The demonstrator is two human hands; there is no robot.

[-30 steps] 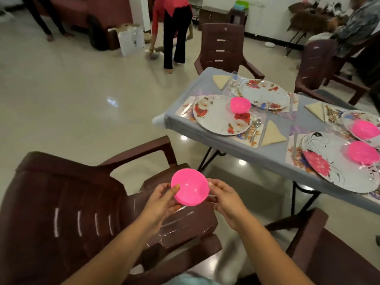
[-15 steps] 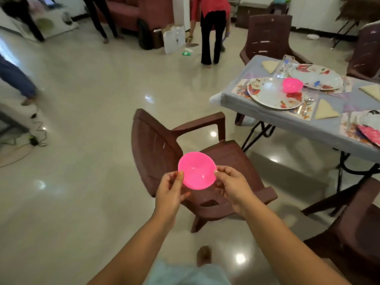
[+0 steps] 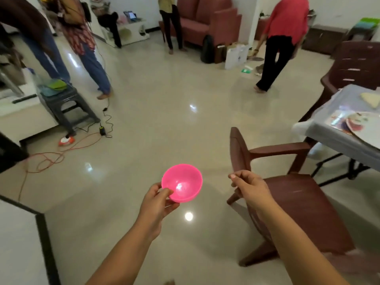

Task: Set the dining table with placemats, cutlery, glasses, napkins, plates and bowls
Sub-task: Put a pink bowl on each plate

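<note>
A pink bowl (image 3: 182,183) is being pinched at its rim by the left hand (image 3: 157,199). Nothing is being held by the loosely curled right hand (image 3: 247,187).

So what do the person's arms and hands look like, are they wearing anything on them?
Nothing shows on them. Both forearms are bare as far as the picture goes, with no sleeves in view. The left hand and the right hand have no gloves, and no rings, watch or bracelets can be seen. The fingers have short nails with no clear polish.
</note>
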